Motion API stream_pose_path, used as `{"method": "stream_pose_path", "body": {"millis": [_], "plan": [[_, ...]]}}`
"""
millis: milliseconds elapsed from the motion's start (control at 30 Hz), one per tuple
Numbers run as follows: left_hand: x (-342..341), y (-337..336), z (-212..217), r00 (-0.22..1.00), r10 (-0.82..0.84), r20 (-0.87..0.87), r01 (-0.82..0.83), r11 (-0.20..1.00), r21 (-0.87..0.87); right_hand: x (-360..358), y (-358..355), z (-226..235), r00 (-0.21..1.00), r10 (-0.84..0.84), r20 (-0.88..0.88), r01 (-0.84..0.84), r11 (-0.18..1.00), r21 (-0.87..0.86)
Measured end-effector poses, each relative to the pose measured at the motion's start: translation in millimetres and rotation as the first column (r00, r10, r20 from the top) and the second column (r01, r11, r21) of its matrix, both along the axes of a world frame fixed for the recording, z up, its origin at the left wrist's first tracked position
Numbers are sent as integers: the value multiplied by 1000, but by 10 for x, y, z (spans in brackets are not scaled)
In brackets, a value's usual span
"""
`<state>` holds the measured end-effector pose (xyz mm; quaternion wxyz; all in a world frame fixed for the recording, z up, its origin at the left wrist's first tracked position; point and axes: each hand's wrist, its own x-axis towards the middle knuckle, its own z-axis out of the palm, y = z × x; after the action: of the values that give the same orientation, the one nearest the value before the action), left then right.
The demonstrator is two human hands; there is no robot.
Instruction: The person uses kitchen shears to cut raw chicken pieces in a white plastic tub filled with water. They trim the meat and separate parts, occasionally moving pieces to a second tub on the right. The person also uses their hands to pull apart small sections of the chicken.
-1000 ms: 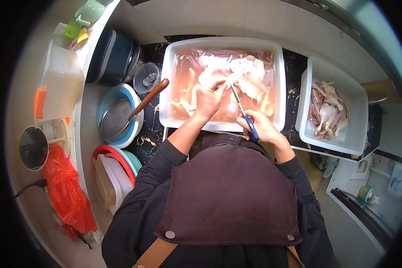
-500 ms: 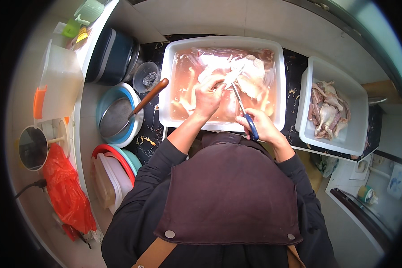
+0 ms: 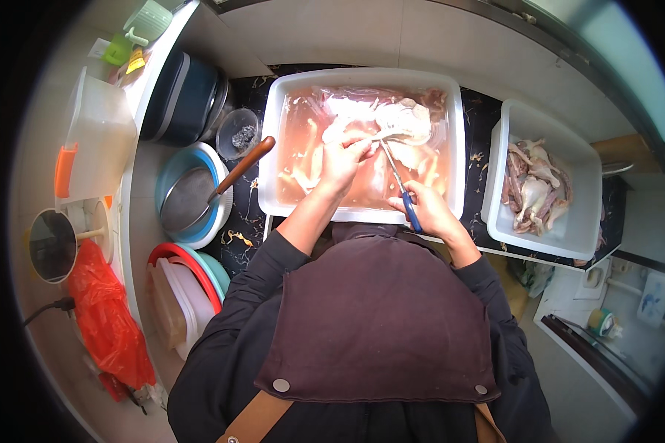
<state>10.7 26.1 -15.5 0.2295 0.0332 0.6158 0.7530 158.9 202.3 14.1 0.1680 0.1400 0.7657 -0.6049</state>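
A white plastic tub point(image 3: 267, 148) in front of me holds cloudy pinkish water with pale poultry pieces point(image 3: 403, 119) in it. Over the water, my left hand point(image 3: 341, 164) pinches the end of a pale piece of poultry point(image 3: 386, 135); glare washes out its outline. In my right hand point(image 3: 430, 210), near the tub's front edge, are blue-handled scissors point(image 3: 396, 177). Their long metal blades slant up and left, and the tips meet the pale piece beside my left fingers. Whether the blades are apart is hard to make out.
To the right stands a second white tub point(image 3: 504, 214) with raw duck or chicken pieces point(image 3: 533, 193). At left, a wooden-handled strainer point(image 3: 188, 198) lies over a blue basin point(image 3: 171, 166), beside a clear bowl point(image 3: 229, 139). A red basin point(image 3: 162, 249) and a red plastic bag point(image 3: 107, 314) are nearer.
My view has shifted slightly, so the tubs sit lower and farther left. My right hand and the scissors have turned a little, with the handle steeper. The left hand keeps its pinch.
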Motion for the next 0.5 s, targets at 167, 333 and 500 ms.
{"method": "stream_pose_path", "body": {"millis": [167, 333, 500], "plan": [[-15, 28, 56, 962, 71, 265, -128, 970, 206, 2, 147, -16, 988, -144, 59, 153, 965, -215], [13, -46, 52, 901, -155, 405, 25, 951, 308, -85, 130, -58, 949, -309, -59, 265, 887, -378], [176, 21, 341, 874, -278, 399, 187, 949, 253, -119, 102, 24, 934, -335, -124, 279, 900, -334]]}}
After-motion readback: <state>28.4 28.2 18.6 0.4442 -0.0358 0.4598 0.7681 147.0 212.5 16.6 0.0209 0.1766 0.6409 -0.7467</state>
